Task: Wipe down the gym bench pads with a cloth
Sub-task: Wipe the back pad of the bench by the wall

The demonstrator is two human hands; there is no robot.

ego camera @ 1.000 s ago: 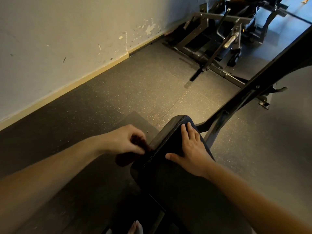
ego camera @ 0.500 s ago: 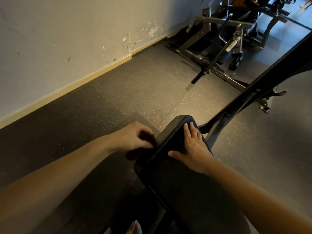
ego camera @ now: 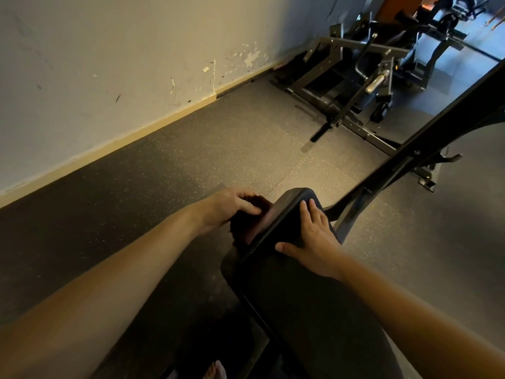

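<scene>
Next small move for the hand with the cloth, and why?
Probably slide the left hand and its dark crumpled cloth along the side edge of the black bench pad: the cloth presses there, and the right hand lies flat on top, bracing.

Two bare hands in shot: one left hand (ego camera: 226,206), one right hand (ego camera: 314,239). One dark brown crumpled cloth (ego camera: 243,225). One black padded bench pad (ego camera: 287,283). One slanting black steel frame beam (ego camera: 410,160), one grey metal weight machine (ego camera: 363,86) by the wall, one bare foot (ego camera: 216,372) at the bottom edge.
</scene>
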